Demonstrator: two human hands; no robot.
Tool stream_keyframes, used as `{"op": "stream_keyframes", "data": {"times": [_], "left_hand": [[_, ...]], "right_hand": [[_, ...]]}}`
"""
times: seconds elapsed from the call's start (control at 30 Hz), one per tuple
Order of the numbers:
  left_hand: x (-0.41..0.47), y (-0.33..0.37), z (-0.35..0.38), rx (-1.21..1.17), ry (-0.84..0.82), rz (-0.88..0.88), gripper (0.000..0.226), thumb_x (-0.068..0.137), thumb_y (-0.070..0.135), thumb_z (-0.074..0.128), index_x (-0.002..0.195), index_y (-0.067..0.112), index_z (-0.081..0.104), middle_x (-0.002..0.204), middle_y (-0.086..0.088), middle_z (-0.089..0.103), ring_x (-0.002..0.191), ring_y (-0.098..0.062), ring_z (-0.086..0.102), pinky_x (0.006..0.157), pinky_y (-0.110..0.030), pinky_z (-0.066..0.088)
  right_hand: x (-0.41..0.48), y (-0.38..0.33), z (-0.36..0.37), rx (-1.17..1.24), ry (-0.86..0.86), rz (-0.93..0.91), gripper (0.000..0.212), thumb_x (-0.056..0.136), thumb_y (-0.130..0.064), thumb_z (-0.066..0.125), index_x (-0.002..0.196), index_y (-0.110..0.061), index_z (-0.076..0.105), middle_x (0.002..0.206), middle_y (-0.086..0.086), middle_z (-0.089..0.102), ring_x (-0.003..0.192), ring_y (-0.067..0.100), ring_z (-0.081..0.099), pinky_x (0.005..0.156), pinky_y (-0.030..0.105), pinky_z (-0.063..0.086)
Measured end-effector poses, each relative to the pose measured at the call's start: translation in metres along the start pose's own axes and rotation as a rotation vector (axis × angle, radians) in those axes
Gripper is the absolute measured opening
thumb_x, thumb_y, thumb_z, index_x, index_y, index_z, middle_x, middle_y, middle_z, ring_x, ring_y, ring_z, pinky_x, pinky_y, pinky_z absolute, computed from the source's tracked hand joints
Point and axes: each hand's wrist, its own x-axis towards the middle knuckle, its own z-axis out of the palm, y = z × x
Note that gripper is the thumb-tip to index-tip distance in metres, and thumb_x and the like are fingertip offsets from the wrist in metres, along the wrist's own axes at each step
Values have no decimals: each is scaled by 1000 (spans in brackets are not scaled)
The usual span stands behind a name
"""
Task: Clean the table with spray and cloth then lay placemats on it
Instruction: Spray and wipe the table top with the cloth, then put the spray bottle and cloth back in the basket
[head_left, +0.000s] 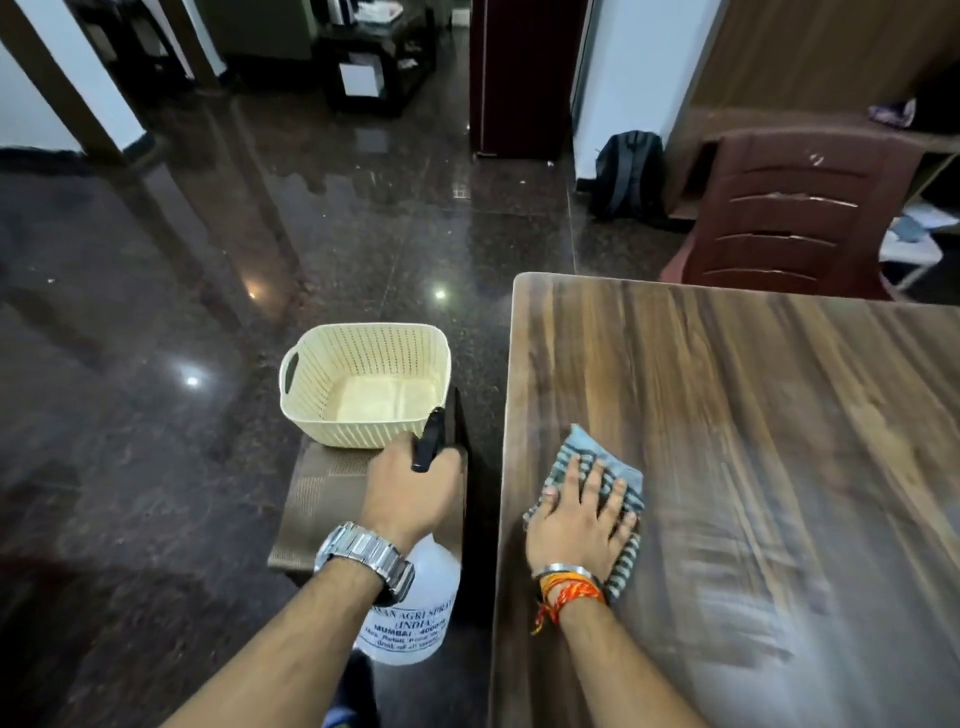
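Observation:
A wooden table (753, 415) fills the right half of the head view. A grey-blue striped cloth (621, 470) lies near its left edge, and my right hand (582, 525) presses flat on it with fingers spread. My left hand (410, 488) grips the neck of a white spray bottle (410, 618) with a black trigger head (428, 441), held off the table's left side. Brown placemats (317, 499) lie on a low stool left of the table, partly hidden by my left hand.
A cream plastic basket (363, 384) stands empty on the placemats. A brown plastic chair (789, 213) stands beyond the table's far edge. A dark backpack (626, 171) leans on the wall. The floor (156, 312) is dark polished stone.

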Motion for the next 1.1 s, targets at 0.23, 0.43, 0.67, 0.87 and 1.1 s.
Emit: {"op": "stream_keyframes", "data": {"times": [0.23,0.43,0.67,0.87,1.1], "left_hand": [[104,-21,-53,20,-81,0,19,92,24,58,80,11,52,75,-4,57,67,-23,51,55,-34,33],[191,-38,-115,-95,-44,22,27,83,31,58,80,5,52,72,-5,57,64,-25,49,56,-35,36],[266,-40,-140,-322,137,216,28,78,32,54,84,4,51,72,-6,54,62,-20,48,59,-35,39],[311,-53,-110,-267,99,257,14,85,26,57,86,15,49,84,-2,51,68,-11,46,60,-17,33],[340,-89,-68,-147,98,252,25,85,34,57,83,9,58,70,-9,59,63,-24,54,60,-42,44]], "right_hand": [[11,-110,36,156,-135,-311,65,79,-5,43,141,-24,43,144,2,48,137,23,37,117,33,18],[46,-204,29,745,-41,106,43,92,-1,54,130,-22,51,105,0,61,76,-2,68,64,8,49],[93,-267,60,660,-117,128,43,84,-8,63,126,-16,56,121,6,57,110,20,56,89,20,40],[130,-298,97,584,-164,-43,42,77,-7,66,118,-13,64,112,8,65,105,22,60,94,26,44],[153,-297,137,453,-252,-127,47,77,2,60,122,-11,62,118,11,64,112,25,58,100,27,41]]}}
